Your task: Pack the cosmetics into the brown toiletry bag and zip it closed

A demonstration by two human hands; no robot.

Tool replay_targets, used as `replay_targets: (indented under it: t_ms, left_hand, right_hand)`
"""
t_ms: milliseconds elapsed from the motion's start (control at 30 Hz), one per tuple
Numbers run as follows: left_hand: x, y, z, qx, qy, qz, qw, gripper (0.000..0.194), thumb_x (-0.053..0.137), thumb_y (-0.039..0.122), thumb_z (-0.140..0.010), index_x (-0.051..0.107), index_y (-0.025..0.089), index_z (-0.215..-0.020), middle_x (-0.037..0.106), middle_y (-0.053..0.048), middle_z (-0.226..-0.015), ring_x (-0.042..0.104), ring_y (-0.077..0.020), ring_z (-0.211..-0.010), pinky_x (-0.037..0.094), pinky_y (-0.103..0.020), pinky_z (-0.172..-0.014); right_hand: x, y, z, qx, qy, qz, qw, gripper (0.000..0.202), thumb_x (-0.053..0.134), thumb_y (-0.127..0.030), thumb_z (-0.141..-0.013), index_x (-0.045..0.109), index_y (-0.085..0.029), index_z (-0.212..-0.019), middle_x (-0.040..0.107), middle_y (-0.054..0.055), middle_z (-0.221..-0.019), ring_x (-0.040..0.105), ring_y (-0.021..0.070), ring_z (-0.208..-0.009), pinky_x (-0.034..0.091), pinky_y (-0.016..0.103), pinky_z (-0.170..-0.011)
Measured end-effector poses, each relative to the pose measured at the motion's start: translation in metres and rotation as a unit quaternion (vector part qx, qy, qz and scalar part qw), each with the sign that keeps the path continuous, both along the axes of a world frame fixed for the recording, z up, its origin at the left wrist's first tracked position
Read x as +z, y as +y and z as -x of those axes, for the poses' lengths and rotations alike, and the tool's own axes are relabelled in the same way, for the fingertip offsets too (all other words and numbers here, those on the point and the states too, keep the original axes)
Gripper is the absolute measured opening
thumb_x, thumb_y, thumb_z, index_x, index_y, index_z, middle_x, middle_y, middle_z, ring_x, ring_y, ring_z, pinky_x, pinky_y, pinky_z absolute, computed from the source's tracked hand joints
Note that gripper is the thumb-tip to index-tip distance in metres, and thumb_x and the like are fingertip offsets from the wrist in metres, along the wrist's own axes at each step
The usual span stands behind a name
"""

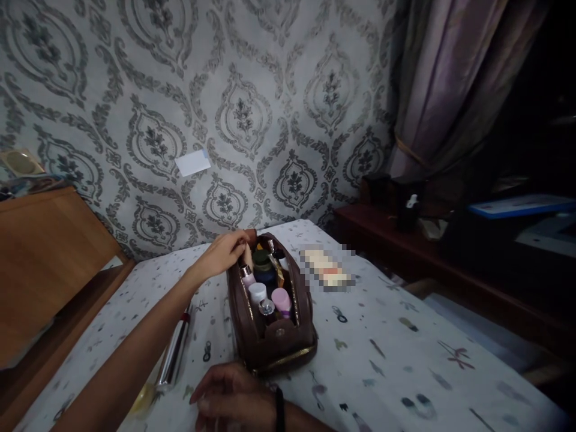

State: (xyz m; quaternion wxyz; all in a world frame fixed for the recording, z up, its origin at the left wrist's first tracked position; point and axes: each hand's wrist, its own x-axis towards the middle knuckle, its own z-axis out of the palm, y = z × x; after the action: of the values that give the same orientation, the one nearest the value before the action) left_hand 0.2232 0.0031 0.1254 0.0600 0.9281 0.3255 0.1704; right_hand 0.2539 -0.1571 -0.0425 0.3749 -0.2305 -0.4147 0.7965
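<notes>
A brown zippered bag (pixel 243 327) stands unzipped on the patterned white cloth. Inside are a white-capped container (pixel 258 292), a pink-capped one (pixel 281 301), a clear round cap (pixel 266 307), a dark jar (pixel 263 267) and several other small items. My left hand (pixel 225 253) is at the bag's far left rim, its fingers pinched together on something I cannot make out. Near the front edge, my right hand (pixel 234 397), a black band at its wrist, rests loosely curved with nothing visible in it, below the bag's near end.
Left of the bag lies a shiny tube (pixel 173 353) with a dark red end, beside a yellowish round item (pixel 143 401). A blurred flat rectangular object (pixel 327 268) lies to the right. Wooden furniture (pixel 54 258) borders the left; a dark red shelf (pixel 378 237) stands at right.
</notes>
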Motion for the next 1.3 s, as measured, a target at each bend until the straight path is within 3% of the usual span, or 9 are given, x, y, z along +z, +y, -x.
replay_targets:
  t_ms: [367, 767, 933, 1300]
  left_hand:
    - [0.009, -0.014, -0.003, -0.034, -0.047, 0.059, 0.997, 0.02, 0.049, 0.024, -0.087, 0.069, 0.018, -0.089, 0.073, -0.002, -0.093, 0.063, -0.0177, -0.083, 0.043, -0.026, -0.067]
    - [-0.004, -0.003, -0.002, -0.066, -0.077, 0.046, 0.994, 0.019, 0.052, 0.023, -0.086, 0.069, 0.017, -0.091, 0.065, -0.005, -0.098, 0.06, -0.017, -0.089, 0.046, -0.03, -0.082]
    - [-0.009, 0.005, 0.0, -0.049, -0.079, 0.045, 0.995, 0.02, 0.052, 0.022, -0.086, 0.068, 0.017, -0.097, 0.066, -0.005, -0.099, 0.061, -0.0177, -0.089, 0.047, -0.031, -0.084]
    - [-0.01, 0.018, -0.006, -0.031, -0.019, 0.004, 0.999, 0.024, 0.048, 0.016, -0.086, 0.067, 0.017, -0.101, 0.069, -0.007, -0.107, 0.062, -0.0215, -0.1, 0.046, -0.035, -0.092]
  right_hand:
    - [-0.005, 0.001, 0.003, -0.003, 0.0, 0.007, 1.0, 0.069, 0.086, -0.062, -0.044, 0.062, -0.011, -0.085, 0.065, 0.0, -0.064, 0.057, 0.0076, -0.047, 0.038, 0.021, -0.046]
    - [-0.011, 0.003, 0.004, 0.001, 0.014, -0.013, 1.0, 0.065, 0.085, -0.058, -0.054, 0.064, -0.008, -0.091, 0.067, 0.003, -0.069, 0.06, 0.0088, -0.05, 0.037, 0.02, -0.047]
    - [-0.014, 0.003, 0.004, 0.002, 0.022, -0.021, 1.0, 0.062, 0.084, -0.056, -0.057, 0.064, -0.009, -0.092, 0.067, 0.003, -0.071, 0.06, 0.0087, -0.052, 0.036, 0.02, -0.049]
    - [-0.012, 0.001, 0.005, -0.011, 0.018, 0.0, 1.0, 0.062, 0.085, -0.057, -0.053, 0.065, -0.01, -0.088, 0.066, 0.001, -0.066, 0.058, 0.0079, -0.048, 0.034, 0.02, -0.047]
